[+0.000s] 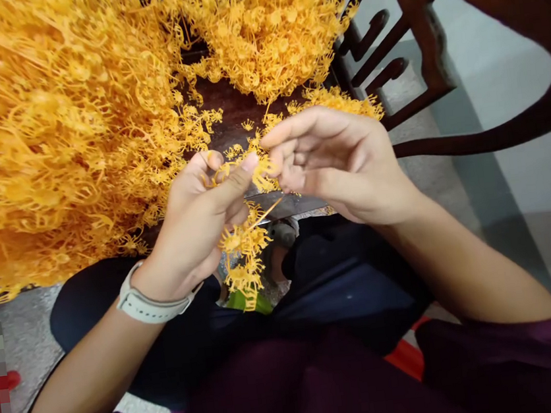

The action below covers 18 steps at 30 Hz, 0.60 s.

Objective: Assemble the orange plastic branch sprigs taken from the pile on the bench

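Note:
My left hand (197, 219), with a pale watch band on its wrist, is closed around a cluster of small orange plastic flower sprigs (244, 256) that hangs down below the palm. Its thumb presses on a sprig piece (262, 173) between both hands. My right hand (334, 160) is curled, with its fingertips pinching that same orange piece from the right. Both hands meet above my lap, just in front of a dark wooden table edge (295, 204).
A big heap of orange plastic sprigs (47, 126) covers the table at the left, and a second heap (264, 22) lies at the top middle. A dark carved wooden chair (415, 38) stands at the right over grey floor. My dark trousers fill the bottom.

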Available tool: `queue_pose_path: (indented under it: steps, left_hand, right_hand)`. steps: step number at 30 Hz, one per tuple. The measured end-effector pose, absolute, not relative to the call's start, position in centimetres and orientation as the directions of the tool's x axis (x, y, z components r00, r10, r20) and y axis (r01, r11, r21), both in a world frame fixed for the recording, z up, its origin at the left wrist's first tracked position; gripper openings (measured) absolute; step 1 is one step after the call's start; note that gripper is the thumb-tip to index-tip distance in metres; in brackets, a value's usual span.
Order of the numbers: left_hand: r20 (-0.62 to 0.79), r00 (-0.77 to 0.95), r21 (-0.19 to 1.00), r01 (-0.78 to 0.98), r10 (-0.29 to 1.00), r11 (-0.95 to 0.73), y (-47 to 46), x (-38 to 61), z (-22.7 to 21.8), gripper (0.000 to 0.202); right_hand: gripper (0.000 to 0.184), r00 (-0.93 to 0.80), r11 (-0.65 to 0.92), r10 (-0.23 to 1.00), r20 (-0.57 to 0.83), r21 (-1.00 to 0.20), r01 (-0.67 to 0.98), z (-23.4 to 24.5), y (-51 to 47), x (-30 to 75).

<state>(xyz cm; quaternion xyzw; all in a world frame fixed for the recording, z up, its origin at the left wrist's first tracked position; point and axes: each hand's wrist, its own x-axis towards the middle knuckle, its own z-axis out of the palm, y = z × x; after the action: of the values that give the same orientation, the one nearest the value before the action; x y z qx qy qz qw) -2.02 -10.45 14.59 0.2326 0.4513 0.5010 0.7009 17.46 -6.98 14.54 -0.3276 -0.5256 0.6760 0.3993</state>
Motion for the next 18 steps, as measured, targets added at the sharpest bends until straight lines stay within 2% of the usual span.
queue_pose_path:
  steps: [3, 5, 9, 13, 18]
  left_hand:
    - [-0.416, 0.103, 0.767, -0.494, 0.904, 0.409, -10.5, -1.9, 14.6, 0.063]
    - [-0.416, 0.112, 0.767, -0.491, 0.903, 0.414, -10.6, -1.9, 14.7, 0.061]
    - [-0.412, 0.148, 0.765, -0.481, 0.899, 0.429, -10.6, -1.7, 14.7, 0.053]
    - [-0.362, 0.205, 0.766, -0.490, 0.909, 0.416, -10.6, -1.8, 14.5, 0.054]
    - [-0.306, 0.344, 0.771, -0.458, 0.888, 0.443, -10.7, -2.1, 14.4, 0.053]
  right_hand:
    - [0.029, -0.446, -0.015, 0.894, 0.037, -0.994, -0.111, 14.9, -7.3, 17.2]
    - [0.024, -0.413, 0.007, 0.909, 0.048, -0.995, -0.101, 15.0, -7.5, 16.9]
    - [0.029, -0.395, -0.062, 0.919, -0.010, -0.991, -0.120, 14.7, -7.4, 16.6]
    - [0.035, -0.436, -0.161, 0.896, -0.086, -0.978, -0.136, 14.0, -7.0, 16.8]
    - [0.029, -0.557, -0.266, 0.822, -0.120, -0.946, -0.188, 13.5, -7.3, 17.0]
